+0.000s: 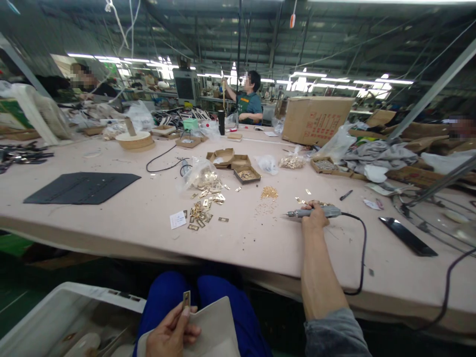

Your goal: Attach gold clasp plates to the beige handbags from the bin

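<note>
Low over the lap, my left hand (pixel 173 329) pinches a small metal plate (pixel 186 299) with a slot in it. A flat beige panel (pixel 217 329) lies across the blue-clad legs, under and beside that hand. On the tabletop, my right hand (pixel 316 214) is wrapped round a grey electric screwdriver (pixel 330 211), its tip pointing left. A cord runs from the tool's back end off the table edge. Left of the tip lies a scatter of tiny gold screws (pixel 269 192). Farther left is a pile of slotted metal plates (pixel 199 213) beside a white label (pixel 177 219).
A plastic bag of plates (pixel 203 176) and small cardboard boxes (pixel 247 173) stand mid-table. A dark flat sheet (pixel 82 188) lies left, a black glossy strip (pixel 407 237) right. A white bin (pixel 67 307) stands by the left leg. Another person (pixel 250 101) works across the table.
</note>
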